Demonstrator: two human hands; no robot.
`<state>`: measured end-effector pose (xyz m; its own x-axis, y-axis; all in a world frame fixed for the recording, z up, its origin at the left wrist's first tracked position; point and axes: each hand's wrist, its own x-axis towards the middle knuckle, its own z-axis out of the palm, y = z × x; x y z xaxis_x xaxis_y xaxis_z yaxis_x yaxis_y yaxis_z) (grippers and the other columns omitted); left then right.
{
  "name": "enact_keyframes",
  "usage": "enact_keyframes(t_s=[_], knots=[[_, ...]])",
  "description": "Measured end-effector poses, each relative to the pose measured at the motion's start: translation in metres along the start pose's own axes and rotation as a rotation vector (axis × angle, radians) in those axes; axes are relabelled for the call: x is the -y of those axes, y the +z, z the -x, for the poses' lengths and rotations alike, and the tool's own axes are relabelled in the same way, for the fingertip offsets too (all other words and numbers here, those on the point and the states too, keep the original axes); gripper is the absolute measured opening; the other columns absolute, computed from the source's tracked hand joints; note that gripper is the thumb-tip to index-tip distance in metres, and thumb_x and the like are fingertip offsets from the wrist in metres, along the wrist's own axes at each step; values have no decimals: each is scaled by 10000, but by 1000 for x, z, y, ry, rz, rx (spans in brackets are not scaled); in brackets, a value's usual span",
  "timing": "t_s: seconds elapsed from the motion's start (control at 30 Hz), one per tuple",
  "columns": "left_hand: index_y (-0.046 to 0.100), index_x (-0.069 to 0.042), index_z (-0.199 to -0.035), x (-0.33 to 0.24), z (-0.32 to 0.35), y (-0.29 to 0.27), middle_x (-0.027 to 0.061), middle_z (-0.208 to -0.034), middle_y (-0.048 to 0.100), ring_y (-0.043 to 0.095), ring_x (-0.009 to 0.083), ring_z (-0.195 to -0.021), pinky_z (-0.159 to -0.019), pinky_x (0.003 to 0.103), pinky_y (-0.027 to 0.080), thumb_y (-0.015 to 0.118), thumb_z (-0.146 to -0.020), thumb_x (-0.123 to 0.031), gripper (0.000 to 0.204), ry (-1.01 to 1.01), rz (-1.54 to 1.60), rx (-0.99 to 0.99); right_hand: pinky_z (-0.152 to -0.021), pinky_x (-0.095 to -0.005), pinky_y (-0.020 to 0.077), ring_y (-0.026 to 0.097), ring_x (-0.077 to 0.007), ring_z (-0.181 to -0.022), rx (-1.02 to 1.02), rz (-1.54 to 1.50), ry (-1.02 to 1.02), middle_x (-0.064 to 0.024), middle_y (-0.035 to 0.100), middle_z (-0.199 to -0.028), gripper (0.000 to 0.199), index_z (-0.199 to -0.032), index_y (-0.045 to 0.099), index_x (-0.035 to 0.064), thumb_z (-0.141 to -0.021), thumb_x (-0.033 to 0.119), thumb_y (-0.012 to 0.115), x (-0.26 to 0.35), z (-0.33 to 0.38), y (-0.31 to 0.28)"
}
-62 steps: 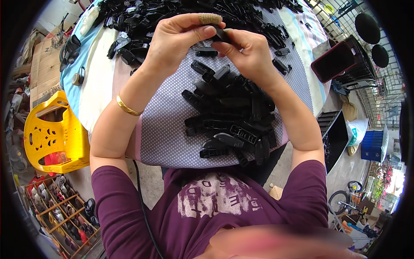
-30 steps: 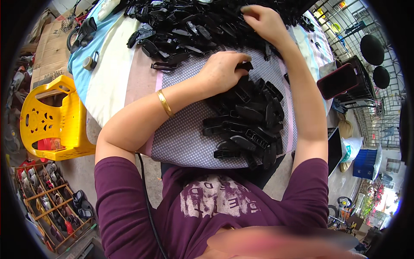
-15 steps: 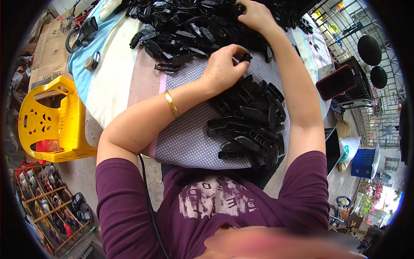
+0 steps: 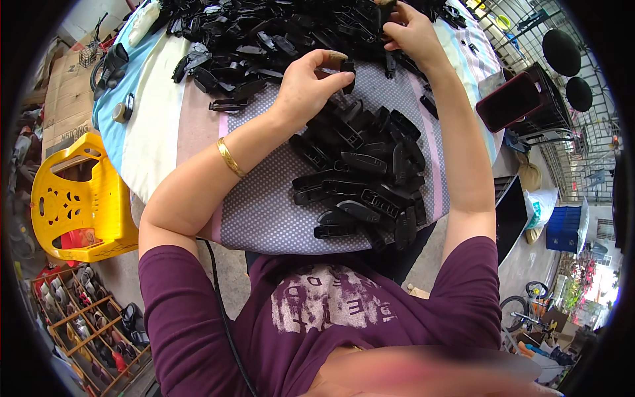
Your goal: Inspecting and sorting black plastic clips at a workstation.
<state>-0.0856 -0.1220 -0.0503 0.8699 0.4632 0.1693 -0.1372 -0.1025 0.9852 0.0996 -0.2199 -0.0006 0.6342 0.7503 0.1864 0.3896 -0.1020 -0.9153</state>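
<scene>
My left hand pinches a small black plastic part between thumb and fingers, above the cloth-covered table. Beyond it spreads a big heap of black plastic parts. My right hand is at the heap's right near side, fingers curled and closed; what they hold is hard to make out against the black parts. Closer to my body lies a smaller pile of long black plastic pieces, several of them overlapping. A gold bangle circles my left wrist.
The table wears a patterned cloth. A round container stands at its left. A yellow plastic chair is beside the table, with a shoe rack below it. At right a dark phone is propped near the table edge.
My view has shifted a little, so the table appears farther left. My right hand has moved right and slightly nearer along the heap. The left hand still pinches its black part.
</scene>
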Motion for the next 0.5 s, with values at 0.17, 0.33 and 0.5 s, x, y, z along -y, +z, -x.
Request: enact_keyframes(t_s=[0.17, 0.33, 0.5], knots=[[570, 22, -1031, -1, -2, -6, 52, -898, 622, 578, 102, -780, -703, 218, 471, 669, -767, -111, 312, 1, 76, -3, -606, -259, 532, 602, -155, -676, 99, -258, 108, -104, 582, -835, 554, -1237, 403, -33, -734, 9, 632, 8, 25, 22], [555, 28, -1040, 2, -6, -7, 66, -913, 615, 585, 117, -801, -740, 232, 483, 660, -785, -108, 308, 19, 151, -15, -646, -306, 530, 641, -229, -734, 33, -695, 182, -138, 623, -871, 436, -1117, 509, -26, -732, 97, 671, -1, 30, 30], [541, 31, -1056, 1, -11, -15, 79, -944, 611, 594, 128, -821, -773, 245, 495, 629, -809, -57, 277, 69, 304, -88, -692, -260, 529, 647, -176, -782, 164, -384, 50, -89, 649, -878, 263, -993, 619, -8, -799, 163, 671, 9, 42, 35]])
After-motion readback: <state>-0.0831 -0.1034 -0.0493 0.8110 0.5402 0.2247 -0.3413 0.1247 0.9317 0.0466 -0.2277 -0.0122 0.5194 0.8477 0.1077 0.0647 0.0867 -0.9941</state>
